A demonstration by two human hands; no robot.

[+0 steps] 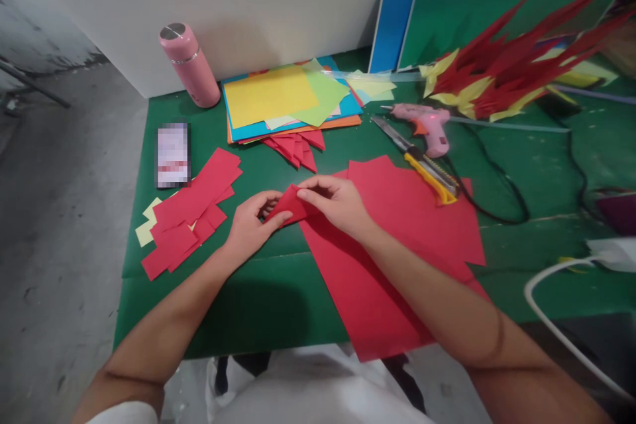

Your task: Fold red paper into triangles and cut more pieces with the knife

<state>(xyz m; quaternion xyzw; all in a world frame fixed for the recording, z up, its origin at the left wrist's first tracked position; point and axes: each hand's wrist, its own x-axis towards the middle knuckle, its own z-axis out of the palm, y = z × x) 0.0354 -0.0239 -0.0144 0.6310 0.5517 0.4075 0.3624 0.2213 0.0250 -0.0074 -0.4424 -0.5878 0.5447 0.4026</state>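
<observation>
The left hand point(248, 222) and right hand point(340, 202) pinch folded red paper point(299, 211). The pixelated phone point(173, 156) is unreadable; a capped pink bottle point(193, 69), contents hidden, stands on the table point(268, 311).

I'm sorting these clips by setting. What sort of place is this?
Probably a craft workspace: a pink glue gun, a yellow-handled utility knife and a stack of coloured paper lie on a green table.
</observation>
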